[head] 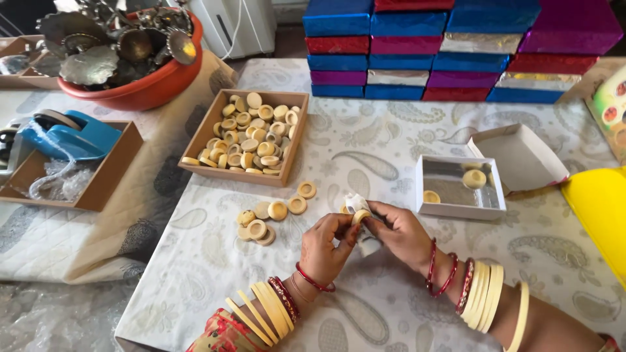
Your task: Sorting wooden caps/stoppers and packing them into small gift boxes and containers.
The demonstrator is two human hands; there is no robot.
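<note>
**Disc pinched over the table**

Shiny boxes [456, 49] in blue, red, purple and silver are stacked at the far edge. A small white box [460, 187] lies open to the right, its lid [521, 156] beside it. Both the left hand [326, 248] and the right hand [401, 234] pinch 1 cream disc [360, 216] between their fingertips, with a white scrap [355, 202] just behind it.

A small craft or packing workshop, probably set up in a home, is suggested. The tabletop [404, 150] is covered with a paisley-printed cloth, and stock is laid out on it in bulk: a brown tray [195, 140] heaped with cream-coloured round discs [251, 133], a stack of foil-wrapped gift boxes [456, 49] in blue, red, purple and silver, an open white box [461, 187], and a red bowl [140, 91] filled with metal ornaments. A blue tape dispenser [68, 133] is kept in another tray.
</note>
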